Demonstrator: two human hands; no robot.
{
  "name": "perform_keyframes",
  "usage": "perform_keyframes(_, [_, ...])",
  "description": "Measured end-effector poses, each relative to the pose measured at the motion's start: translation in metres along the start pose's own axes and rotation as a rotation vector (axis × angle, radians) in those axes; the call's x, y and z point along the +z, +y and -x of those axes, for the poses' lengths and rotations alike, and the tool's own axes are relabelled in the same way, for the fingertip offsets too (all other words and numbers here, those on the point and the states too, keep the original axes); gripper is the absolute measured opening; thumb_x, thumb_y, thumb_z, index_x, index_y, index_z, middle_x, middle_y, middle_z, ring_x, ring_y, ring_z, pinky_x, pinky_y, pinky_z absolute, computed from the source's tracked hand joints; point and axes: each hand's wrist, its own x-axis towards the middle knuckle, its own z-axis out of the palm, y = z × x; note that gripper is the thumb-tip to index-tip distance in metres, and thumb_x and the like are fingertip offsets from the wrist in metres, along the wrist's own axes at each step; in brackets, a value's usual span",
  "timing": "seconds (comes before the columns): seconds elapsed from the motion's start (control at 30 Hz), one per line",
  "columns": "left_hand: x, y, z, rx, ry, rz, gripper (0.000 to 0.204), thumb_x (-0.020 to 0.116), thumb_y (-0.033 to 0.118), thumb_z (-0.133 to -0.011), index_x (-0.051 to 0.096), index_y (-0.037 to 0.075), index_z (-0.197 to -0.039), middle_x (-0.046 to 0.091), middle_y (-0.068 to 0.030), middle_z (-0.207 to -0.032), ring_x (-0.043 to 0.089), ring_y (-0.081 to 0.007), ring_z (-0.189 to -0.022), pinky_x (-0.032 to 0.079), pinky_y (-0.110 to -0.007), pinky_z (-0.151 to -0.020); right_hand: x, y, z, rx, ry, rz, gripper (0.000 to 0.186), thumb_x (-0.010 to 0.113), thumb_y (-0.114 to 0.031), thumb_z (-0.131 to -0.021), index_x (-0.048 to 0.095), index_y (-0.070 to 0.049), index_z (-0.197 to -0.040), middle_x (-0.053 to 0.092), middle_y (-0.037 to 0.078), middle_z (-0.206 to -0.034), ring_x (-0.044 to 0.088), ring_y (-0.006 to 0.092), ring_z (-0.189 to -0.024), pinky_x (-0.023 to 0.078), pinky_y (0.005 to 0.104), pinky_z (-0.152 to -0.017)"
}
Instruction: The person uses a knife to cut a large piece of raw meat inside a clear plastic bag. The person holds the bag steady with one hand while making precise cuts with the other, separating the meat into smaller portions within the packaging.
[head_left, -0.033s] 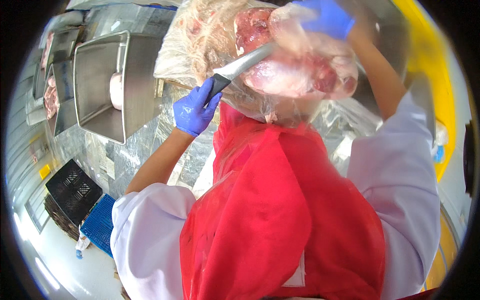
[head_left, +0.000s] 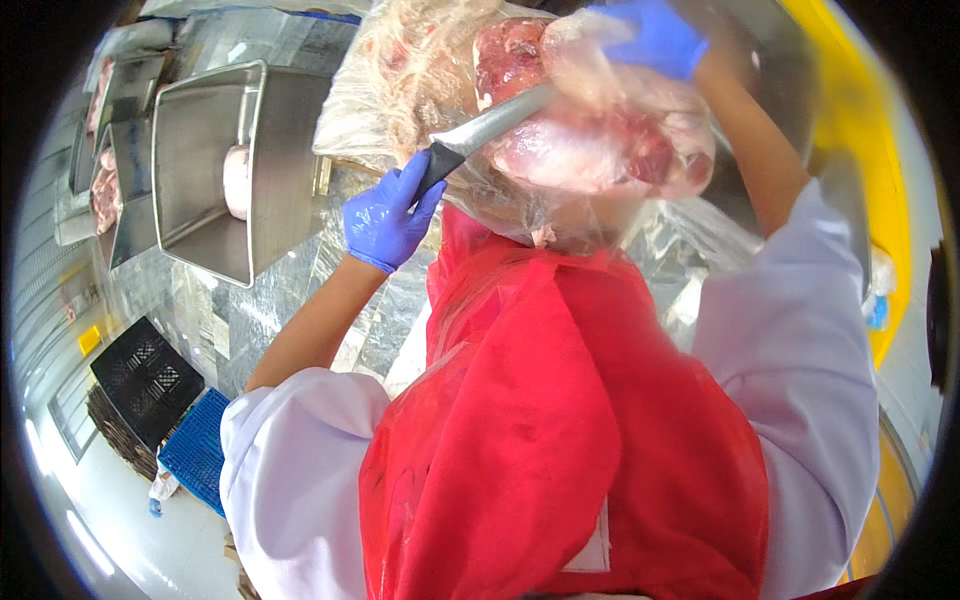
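Note:
My left hand (head_left: 390, 222), in a blue glove, is closed round the black handle of a knife (head_left: 480, 125). Its silver blade points up and right across red and pale meat (head_left: 643, 155), beside crumpled clear plastic (head_left: 370, 100). At upper right, my right hand (head_left: 652, 40), also blue-gloved, is over the meat's top end; motion smears its fingers, so their grip is unclear. Plastic and blur partly veil the meat below it.
Metal bins (head_left: 200, 255) stand at the left, one holding a pale piece (head_left: 237, 180), others meat (head_left: 107, 195). A black crate (head_left: 145, 370) and blue crate (head_left: 195, 450) sit lower left. A yellow surface (head_left: 850, 100) runs down the right, outside my right arm.
The view differs only slightly: the bins and meat appear shifted a few pixels rightward, and my left hand sits marginally higher. The knife stays in that hand.

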Motion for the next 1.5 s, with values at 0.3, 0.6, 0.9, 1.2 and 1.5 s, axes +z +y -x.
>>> perform_keyframes(0.3, [-0.126, 0.115, -0.07, 0.096, -0.456, -0.238, 0.028, 0.056, 0.019, -0.096, 0.056, 0.002, -0.118, 0.071, -0.0217, -0.089, 0.071, -0.0405, -0.08, 0.056, -0.052, -0.071, 0.003, -0.022, 0.041, 0.529, 0.082, 0.306, 0.096, 0.065, -0.081, -0.075, 0.055, -0.017, -0.146, 0.053, 0.018, -0.148, 0.052, 0.0363, -0.134, 0.041, 0.0479, -0.113])
perform_keyframes(0.6, [-0.163, 0.221, -0.153, 0.405, -0.811, -0.746, 0.032, 0.071, 0.03, -0.088, 0.072, 0.01, -0.114, 0.073, -0.0187, -0.111, 0.073, -0.0349, -0.099, 0.059, -0.044, -0.082, 0.055, -0.031, 0.11, 0.65, 0.454, -0.296, 0.088, 0.069, -0.059, -0.088, 0.043, -0.006, -0.153, 0.052, 0.019, -0.148, 0.052, 0.0319, -0.134, 0.041, 0.0414, -0.113])
perform_keyframes(0.9, [-0.14, 0.267, -0.19, 0.414, -0.966, -0.926, 0.031, 0.068, 0.027, -0.09, 0.07, 0.008, -0.115, 0.072, -0.0199, -0.107, 0.072, -0.0365, -0.096, 0.058, -0.046, -0.08, 0.066, 0.038, 0.106, 0.229, 0.343, 0.015, 0.064, 0.064, -0.045, -0.092, 0.056, -0.008, -0.143, 0.051, 0.022, -0.149, 0.052, 0.0364, -0.134, 0.041, 0.0413, -0.113])
perform_keyframes(1.2, [-0.148, 0.261, -0.193, 0.289, -1.038, -0.878, 0.031, 0.066, 0.024, -0.091, 0.068, 0.006, -0.116, 0.071, -0.0211, -0.103, 0.071, -0.038, -0.093, 0.057, -0.047, -0.079, 0.06, 0.001, 0.074, 0.203, 0.248, -0.155, 0.061, 0.06, -0.024, -0.092, 0.048, -0.012, -0.151, 0.066, 0.017, -0.125, 0.067, 0.0255, -0.098, 0.056, 0.0361, -0.086])
perform_keyframes(1.5, [-0.158, 0.233, -0.195, 0.169, -1.108, -0.754, 0.03, 0.063, 0.02, -0.092, 0.067, 0.004, -0.117, 0.071, -0.0222, -0.099, 0.07, -0.0396, -0.09, 0.056, -0.049, -0.077, 0.016, -0.056, 0.028, 0.505, -0.259, -0.888, 0.07, 0.058, -0.014, -0.09, 0.039, -0.021, -0.157, 0.068, 0.006, -0.075, 0.058, 0.0137, -0.051, 0.049, 0.0307, -0.042])
